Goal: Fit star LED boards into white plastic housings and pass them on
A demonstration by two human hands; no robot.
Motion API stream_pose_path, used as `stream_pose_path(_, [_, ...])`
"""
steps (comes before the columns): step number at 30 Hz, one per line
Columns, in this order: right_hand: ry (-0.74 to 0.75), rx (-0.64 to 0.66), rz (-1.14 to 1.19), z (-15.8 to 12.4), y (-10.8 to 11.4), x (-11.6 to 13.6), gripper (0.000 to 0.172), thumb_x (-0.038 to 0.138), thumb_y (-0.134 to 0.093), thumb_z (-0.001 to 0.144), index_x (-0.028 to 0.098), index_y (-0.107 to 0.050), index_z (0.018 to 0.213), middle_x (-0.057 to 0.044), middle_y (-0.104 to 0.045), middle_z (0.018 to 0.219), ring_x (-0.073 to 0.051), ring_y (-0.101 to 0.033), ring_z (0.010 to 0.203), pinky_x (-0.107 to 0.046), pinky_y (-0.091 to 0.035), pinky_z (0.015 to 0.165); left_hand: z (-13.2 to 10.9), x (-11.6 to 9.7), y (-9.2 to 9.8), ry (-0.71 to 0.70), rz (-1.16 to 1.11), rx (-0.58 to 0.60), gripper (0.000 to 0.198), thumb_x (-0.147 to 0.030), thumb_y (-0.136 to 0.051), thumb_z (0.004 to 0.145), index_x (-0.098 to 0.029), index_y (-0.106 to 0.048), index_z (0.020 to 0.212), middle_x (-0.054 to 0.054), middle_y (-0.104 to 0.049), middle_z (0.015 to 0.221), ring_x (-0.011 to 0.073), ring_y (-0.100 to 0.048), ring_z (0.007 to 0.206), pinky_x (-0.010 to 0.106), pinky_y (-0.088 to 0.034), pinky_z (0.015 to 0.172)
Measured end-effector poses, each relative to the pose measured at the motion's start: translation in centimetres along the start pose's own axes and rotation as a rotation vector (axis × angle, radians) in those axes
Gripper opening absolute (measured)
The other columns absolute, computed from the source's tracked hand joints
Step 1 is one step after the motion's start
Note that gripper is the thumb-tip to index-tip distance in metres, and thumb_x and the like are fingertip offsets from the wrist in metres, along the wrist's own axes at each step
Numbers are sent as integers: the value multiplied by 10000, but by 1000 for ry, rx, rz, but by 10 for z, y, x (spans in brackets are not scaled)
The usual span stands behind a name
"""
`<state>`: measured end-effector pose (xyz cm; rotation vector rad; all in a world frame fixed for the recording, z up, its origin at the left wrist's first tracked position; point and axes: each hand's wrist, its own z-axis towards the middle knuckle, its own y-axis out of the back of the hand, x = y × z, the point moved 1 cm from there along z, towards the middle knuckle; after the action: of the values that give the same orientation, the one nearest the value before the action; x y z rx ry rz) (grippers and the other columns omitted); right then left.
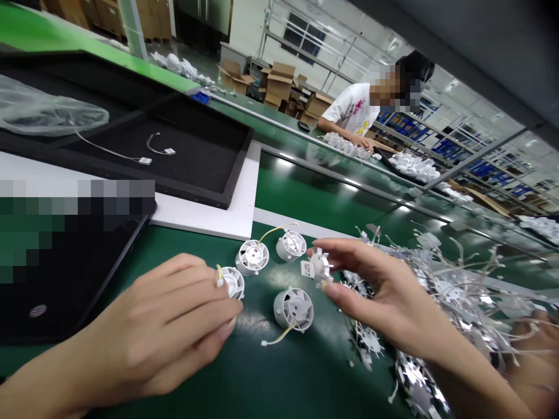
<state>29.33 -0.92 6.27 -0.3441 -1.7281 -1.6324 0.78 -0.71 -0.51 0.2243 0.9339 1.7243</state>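
Observation:
My left hand (174, 326) has its fingers curled round a small white fan (233, 281) with a yellow wire, low over the green bench. Between thumb and fingers, my right hand (375, 285) pinches a white toothed disc (321, 266) with a printed label on its side. Three more round fans stand on the bench between the hands: one fan (253, 256) beyond my left fingertips, a second fan (291, 245) near my right fingertips, and a third fan (294, 309) closer to me. Thin wires with small white plugs come from them.
A heap of shiny toothed parts with wires (454, 297) spreads at right, with another person's hand (535, 355) at its edge. A black tray (187, 169) holds a plastic bag and wires; a dark screen (87, 273) stands left. A co-worker (353, 110) works across the bench.

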Motion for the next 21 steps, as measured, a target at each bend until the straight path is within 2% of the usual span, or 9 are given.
stream_pose_path(3, [-76,116,366,4,-13,13,406,306,-687,921,263,-627,1320,-78,-726,1168,-209,-713,1009,-308,-612,802,0,2,-1,42,25,25,248,-144,-552,965,-173,-597,1207,38,-694,1068,170,-623,986,314,-473,919])
stream_pose_path(6, [-147,273,690,8,-29,22,414,253,-666,948,276,-612,1358,-35,-745,980,-157,-723,869,-276,-602,772,-2,-1,-4,137,41,-14,384,-281,-562,1002,-166,-488,1361,94,-626,1249,221,-563,1183,348,-439,1040])
stream_pose_path(8, [-173,348,857,10,-39,28,395,227,-665,955,294,-627,1342,-4,-731,909,-123,-713,825,-243,-587,768,-1,-6,-6,117,37,-9,442,-364,-543,1021,-146,-445,1393,123,-597,1290,231,-539,1227,350,-428,1069])
stream_pose_path(11, [-194,430,991,11,-51,35,349,224,-666,966,320,-653,1302,6,-723,953,-83,-687,804,-176,-544,712,2,-11,-9,80,34,-11,447,-391,-513,1039,-130,-428,1392,124,-624,1232,220,-572,1176,339,-450,1038])
stream_pose_path(13, [-209,457,1014,12,-56,38,328,257,-685,960,321,-664,1281,6,-723,985,-61,-656,750,-151,-518,669,3,-12,-10,81,34,-19,393,-339,-521,1042,-138,-444,1372,97,-656,1157,203,-615,1096,352,-447,1032])
stream_pose_path(15, [-234,426,975,13,-58,37,300,299,-724,933,307,-691,1231,7,-725,986,-61,-633,729,-147,-509,647,4,-12,-10,104,22,-25,348,-319,-525,1044,-145,-470,1341,55,-673,1039,180,-642,971,374,-428,1049])
stream_pose_path(19, [-236,354,703,14,-52,31,154,355,-709,933,265,-764,1045,-1,-737,909,-110,-642,789,-186,-511,683,5,-12,-7,154,-33,-18,319,-357,-544,1031,-159,-490,1276,3,-651,896,153,-628,797,375,-428,1038])
stream_pose_path(21, [-203,383,617,14,-49,29,172,374,-657,965,249,-772,992,-5,-744,875,-120,-645,779,-207,-508,700,7,-13,-5,176,-79,-3,302,-343,-578,1005,-185,-494,1249,-9,-657,903,145,-634,788,365,-417,1052])
